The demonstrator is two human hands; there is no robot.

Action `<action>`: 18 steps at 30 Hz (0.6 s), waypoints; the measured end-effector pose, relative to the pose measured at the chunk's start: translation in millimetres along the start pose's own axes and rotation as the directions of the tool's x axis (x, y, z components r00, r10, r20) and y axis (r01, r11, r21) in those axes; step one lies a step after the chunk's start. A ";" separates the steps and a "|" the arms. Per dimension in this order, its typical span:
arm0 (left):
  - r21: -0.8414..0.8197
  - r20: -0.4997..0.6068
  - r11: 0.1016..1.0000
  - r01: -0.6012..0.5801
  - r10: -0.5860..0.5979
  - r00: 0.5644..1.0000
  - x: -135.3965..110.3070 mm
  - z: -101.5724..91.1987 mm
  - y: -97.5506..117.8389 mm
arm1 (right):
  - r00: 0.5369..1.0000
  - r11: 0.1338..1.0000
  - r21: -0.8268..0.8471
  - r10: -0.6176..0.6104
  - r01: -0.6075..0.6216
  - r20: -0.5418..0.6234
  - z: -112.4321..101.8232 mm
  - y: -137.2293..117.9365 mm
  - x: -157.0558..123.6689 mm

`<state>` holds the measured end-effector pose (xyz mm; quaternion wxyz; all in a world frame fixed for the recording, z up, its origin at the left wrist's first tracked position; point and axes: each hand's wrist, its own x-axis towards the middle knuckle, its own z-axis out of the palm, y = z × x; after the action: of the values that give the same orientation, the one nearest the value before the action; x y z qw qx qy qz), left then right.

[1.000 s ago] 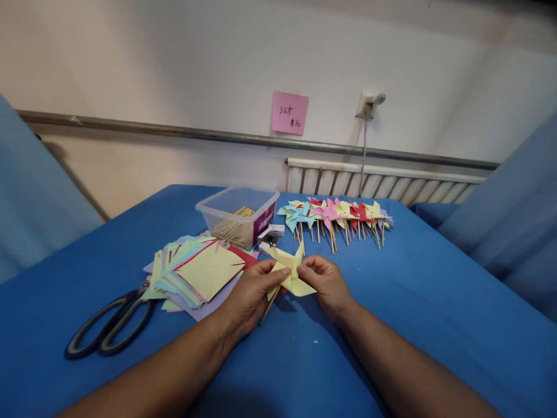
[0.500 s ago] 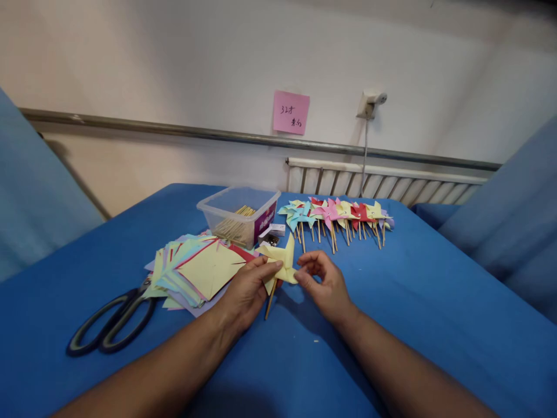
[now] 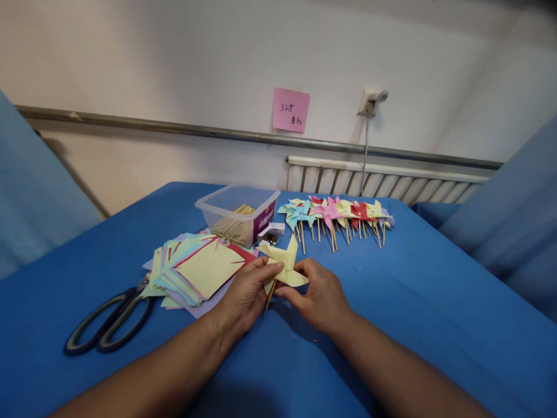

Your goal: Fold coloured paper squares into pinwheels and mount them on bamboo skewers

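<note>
Brought right hand (image 3: 322, 295) under yellow pinwheel (image 3: 289, 259), beside stick (image 3: 268, 301); cannot tell whether gripping. Pinched in left hand (image 3: 249, 291), with thumb near centre, likely to stop folded blades springing open. Held above blue cloth (image 3: 391, 325), near paper stack (image 3: 210, 270).

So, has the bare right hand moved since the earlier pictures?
Yes, the right hand shifted slightly left and lower in view, judged against the clear plastic box.

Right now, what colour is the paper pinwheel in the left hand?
The paper pinwheel is pale yellow; the head view shows it best.
</note>
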<state>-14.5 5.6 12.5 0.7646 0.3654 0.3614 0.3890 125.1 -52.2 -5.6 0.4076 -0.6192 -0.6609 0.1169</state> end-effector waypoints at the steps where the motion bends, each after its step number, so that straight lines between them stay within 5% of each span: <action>1: -0.002 0.000 1.000 0.000 0.000 1.000 -0.2 0.4 0.1 | 1.000 0.999 -0.031 -0.005 0.005 -0.001 -0.4 -0.7 -0.5; 8: -0.028 0.016 1.000 0.011 -0.010 1.000 -1.5 1.6 -0.9 | 0.994 0.975 -0.195 -0.108 0.106 0.002 -0.4 1.6 0.0; 18: 0.006 -0.020 1.000 -0.014 0.014 1.000 -1.5 2.0 -1.1 | 0.994 0.971 -0.216 -0.110 0.106 -0.006 -0.4 0.4 -1.5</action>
<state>-13.1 3.2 12.9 0.7571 0.3664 0.3677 0.3967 125.5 -53.6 -6.3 0.3500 -0.6236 -0.6988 0.0167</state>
